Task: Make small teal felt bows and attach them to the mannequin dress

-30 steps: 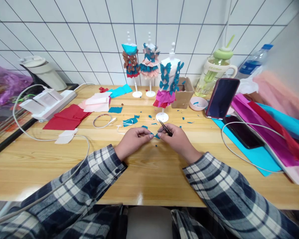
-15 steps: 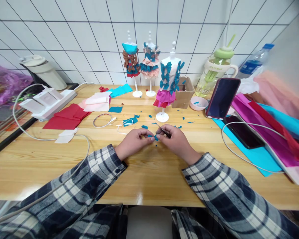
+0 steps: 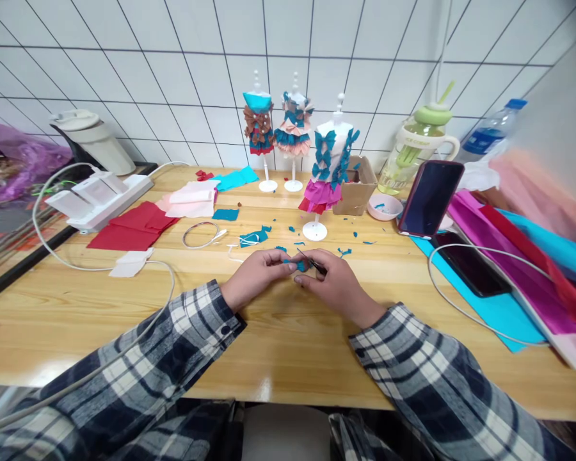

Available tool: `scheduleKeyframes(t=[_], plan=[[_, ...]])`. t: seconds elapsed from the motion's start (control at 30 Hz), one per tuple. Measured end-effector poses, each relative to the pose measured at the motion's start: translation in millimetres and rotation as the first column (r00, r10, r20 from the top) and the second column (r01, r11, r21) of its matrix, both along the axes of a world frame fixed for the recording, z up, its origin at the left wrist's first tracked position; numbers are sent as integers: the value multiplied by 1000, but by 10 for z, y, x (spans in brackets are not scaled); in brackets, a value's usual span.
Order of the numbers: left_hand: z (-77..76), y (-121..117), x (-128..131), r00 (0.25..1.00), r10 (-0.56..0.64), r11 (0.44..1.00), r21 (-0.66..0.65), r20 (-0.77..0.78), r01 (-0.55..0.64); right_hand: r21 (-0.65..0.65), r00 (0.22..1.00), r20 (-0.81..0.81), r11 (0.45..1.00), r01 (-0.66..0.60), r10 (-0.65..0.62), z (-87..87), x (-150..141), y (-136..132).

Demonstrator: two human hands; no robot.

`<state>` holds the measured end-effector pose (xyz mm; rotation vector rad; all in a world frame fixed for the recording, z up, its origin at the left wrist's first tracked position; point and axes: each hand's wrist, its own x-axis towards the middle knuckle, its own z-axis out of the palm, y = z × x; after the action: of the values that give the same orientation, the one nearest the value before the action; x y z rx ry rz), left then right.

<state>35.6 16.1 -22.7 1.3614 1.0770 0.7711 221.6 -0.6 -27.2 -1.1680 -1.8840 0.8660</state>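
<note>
Wooden tabletop (image 3: 288,346) spans my feed — near the frame's centre, I see the left hand (image 3: 259,276) pinching a teal scrap (image 3: 299,265), the right hand (image 3: 340,285) grasping a slim dark tool (image 3: 318,267) close beside it. Three small mannequins (image 3: 335,150) stand at upper middle.

On the left, a tumbler (image 3: 100,146) stands behind a power strip (image 3: 106,210), near a purple bag (image 3: 26,157). On the right, an upright phone (image 3: 431,200) stands before a jug (image 3: 413,150) and bottle (image 3: 490,136); a black phone (image 3: 475,266) lies flat.
</note>
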Motion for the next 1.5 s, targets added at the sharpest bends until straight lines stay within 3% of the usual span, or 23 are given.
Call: scheduleKeyframes(t=[0.27, 0.57, 0.73, 0.97, 1.17, 1.33, 1.4, 1.5], plan=[[-3, 16, -8, 998, -36, 999, -14, -52, 35, -100, 996, -31, 991, 86, -89, 18, 20, 32], [9, 11, -6, 999, -49, 998, -32, -14, 49, 34, 996, -26, 995, 89, -88, -3, 18, 15], [24, 6, -3, 998, -44, 999, -29, -43, 43, 98, 992, 62, 990, 103, -110, -7, 36, 14], [42, -1, -9, 991, -130, 991, -1, -25, 130, 174, 996, 74, 984, 45, -58, 19, 46, 12], [34, -8, -3, 998, -52, 998, -20, -31, 52, 143, 993, 64, 986, 87, -96, 14, 29, 1], [5, -1, -9, 991, 66, 988, -146, 120, -48, -28, 983, 18, 983, 182, -181, 51, 28, -33], [-2, 3, -5, 977, 126, 982, -162, 173, -98, -78, 991, -7, 988, 134, -135, 70, 17, -59], [-7, 9, 5, 955, 197, 976, -133, 221, -171, -116, 996, 84, 993, 29, -20, 72, -18, -101]])
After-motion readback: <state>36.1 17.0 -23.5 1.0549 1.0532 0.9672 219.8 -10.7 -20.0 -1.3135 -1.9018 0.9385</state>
